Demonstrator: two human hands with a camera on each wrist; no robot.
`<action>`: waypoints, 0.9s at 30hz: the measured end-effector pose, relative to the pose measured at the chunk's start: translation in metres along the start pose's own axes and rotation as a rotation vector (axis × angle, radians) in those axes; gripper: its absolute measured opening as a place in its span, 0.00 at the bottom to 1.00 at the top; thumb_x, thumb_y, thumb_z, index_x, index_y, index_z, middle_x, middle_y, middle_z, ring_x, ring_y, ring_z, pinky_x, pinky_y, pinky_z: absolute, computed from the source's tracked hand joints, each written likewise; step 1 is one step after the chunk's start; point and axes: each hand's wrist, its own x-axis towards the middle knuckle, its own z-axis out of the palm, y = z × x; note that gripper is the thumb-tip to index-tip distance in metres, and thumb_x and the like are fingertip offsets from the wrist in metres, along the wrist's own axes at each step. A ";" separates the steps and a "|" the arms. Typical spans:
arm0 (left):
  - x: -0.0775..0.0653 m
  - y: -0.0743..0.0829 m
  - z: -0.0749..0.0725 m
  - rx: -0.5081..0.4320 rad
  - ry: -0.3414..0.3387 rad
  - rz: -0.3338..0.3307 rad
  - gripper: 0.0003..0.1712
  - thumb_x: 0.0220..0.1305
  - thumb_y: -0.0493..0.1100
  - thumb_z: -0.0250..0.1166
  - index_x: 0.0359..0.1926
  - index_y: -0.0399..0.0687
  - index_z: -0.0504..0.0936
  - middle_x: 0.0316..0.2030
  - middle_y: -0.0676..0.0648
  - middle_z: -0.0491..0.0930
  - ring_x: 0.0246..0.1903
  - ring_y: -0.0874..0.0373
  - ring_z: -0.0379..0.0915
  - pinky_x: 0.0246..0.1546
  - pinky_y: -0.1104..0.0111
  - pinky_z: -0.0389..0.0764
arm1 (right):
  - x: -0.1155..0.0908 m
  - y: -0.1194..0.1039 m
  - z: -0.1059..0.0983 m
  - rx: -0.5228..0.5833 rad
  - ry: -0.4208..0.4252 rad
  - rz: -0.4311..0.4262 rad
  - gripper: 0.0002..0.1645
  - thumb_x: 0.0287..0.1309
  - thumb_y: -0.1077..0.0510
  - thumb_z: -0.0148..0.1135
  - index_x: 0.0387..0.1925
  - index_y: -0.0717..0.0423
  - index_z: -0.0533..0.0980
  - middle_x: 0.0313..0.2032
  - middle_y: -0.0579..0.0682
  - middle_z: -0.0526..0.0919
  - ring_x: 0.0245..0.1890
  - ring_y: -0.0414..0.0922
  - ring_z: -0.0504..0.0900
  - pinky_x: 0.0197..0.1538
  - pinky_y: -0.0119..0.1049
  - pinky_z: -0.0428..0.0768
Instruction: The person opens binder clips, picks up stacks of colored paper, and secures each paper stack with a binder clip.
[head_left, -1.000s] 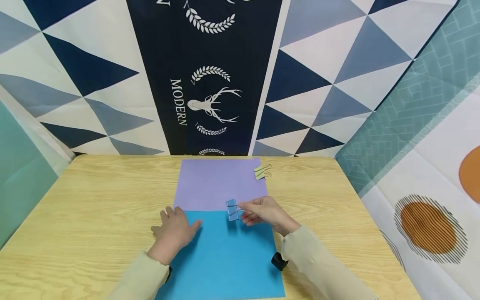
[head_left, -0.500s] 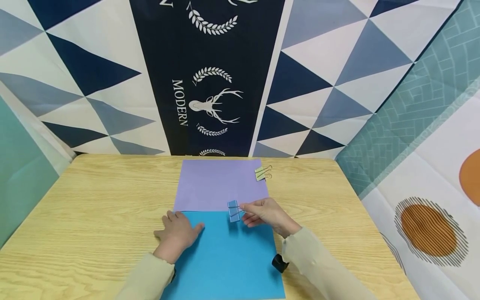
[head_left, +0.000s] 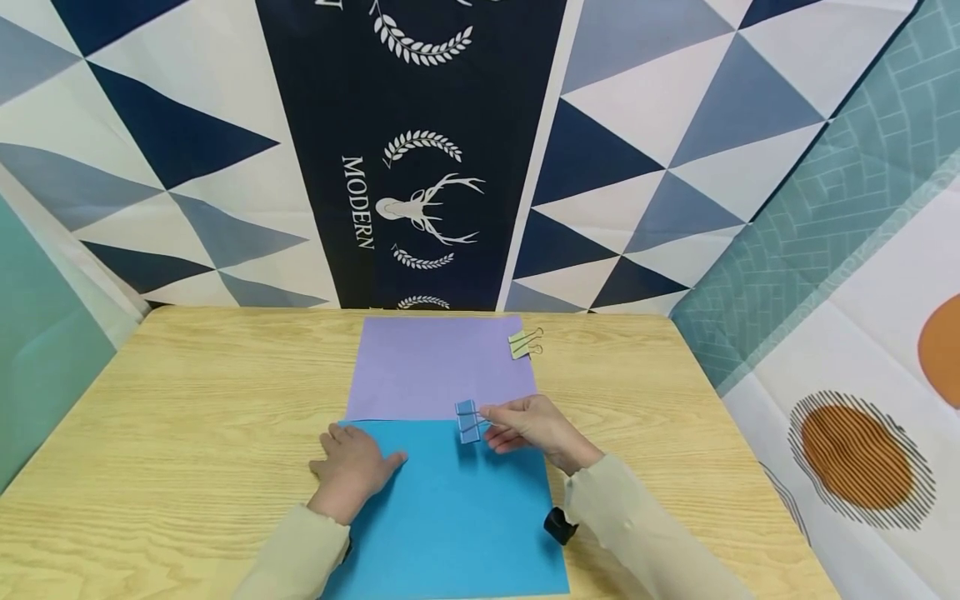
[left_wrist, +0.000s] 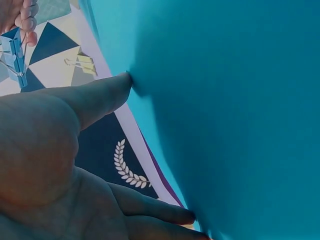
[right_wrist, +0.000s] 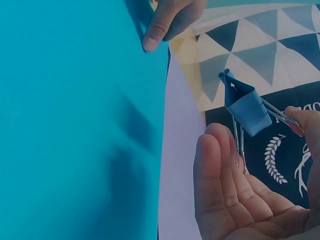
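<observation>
A blue binder clip [head_left: 468, 422] is held by its wire handles in my right hand [head_left: 534, 429], above the blue sheet [head_left: 450, 517]. In the right wrist view the clip [right_wrist: 248, 107] has thumb and fingers at its two handles, and its mouth is nearly closed. My left hand [head_left: 351, 467] rests with spread fingers on the blue sheet's upper left corner. Its thumb [left_wrist: 107, 97] touches the paper in the left wrist view. Behind lies a purple sheet [head_left: 442, 367], its near edge meeting the blue one. A yellow-green binder clip [head_left: 519, 345] grips the purple sheet's right edge.
The sheets lie on a wood-grain table [head_left: 225, 383] with its far edge against a patterned cloth backdrop [head_left: 420, 208]. More printed cloth [head_left: 847, 450] hangs at the right side. A black wrist device [head_left: 558, 527] shows under the right sleeve.
My left hand has shifted slightly right and toward me on the blue sheet's corner. The right hand keeps the blue binder clip almost in place.
</observation>
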 end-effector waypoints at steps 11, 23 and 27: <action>0.001 -0.001 0.001 -0.023 0.046 0.038 0.49 0.59 0.56 0.63 0.55 0.09 0.59 0.58 0.15 0.56 0.58 0.24 0.56 0.49 0.38 0.68 | 0.000 0.001 0.000 0.019 -0.004 0.001 0.30 0.55 0.44 0.64 0.45 0.68 0.78 0.33 0.60 0.86 0.28 0.44 0.85 0.39 0.42 0.84; -0.003 -0.006 0.000 -0.033 0.140 0.113 0.32 0.59 0.48 0.65 0.43 0.15 0.71 0.37 0.25 0.69 0.38 0.35 0.68 0.29 0.49 0.77 | 0.001 0.003 0.000 0.019 -0.008 0.001 0.31 0.55 0.44 0.64 0.45 0.69 0.78 0.34 0.62 0.85 0.28 0.44 0.84 0.39 0.40 0.84; -0.002 -0.008 -0.001 -0.043 0.152 0.129 0.28 0.59 0.46 0.64 0.41 0.18 0.72 0.34 0.28 0.70 0.37 0.37 0.69 0.26 0.51 0.78 | 0.001 0.004 -0.001 0.022 -0.014 0.003 0.32 0.55 0.44 0.63 0.46 0.70 0.77 0.34 0.60 0.85 0.27 0.43 0.84 0.39 0.40 0.83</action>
